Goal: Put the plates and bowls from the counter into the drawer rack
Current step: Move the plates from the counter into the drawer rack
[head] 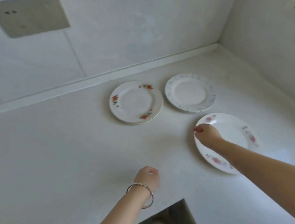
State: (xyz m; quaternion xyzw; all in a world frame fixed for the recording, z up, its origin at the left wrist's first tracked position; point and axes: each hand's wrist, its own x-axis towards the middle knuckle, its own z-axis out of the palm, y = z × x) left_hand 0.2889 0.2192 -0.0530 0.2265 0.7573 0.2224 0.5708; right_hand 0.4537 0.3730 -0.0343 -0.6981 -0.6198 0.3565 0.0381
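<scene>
The right hand (206, 135) pinches the left rim of the pink-flowered plate (234, 131), which lies on the counter (57, 155) partly under that forearm. Beyond this hand lies the blue-patterned plate (189, 93), and left of it the orange-flowered plates (135, 102) (a small stack, it seems). The left hand (149, 177), with a bracelet (138, 183) on the wrist, hovers nearer to the person, fingers loosely curled, holding nothing.
</scene>
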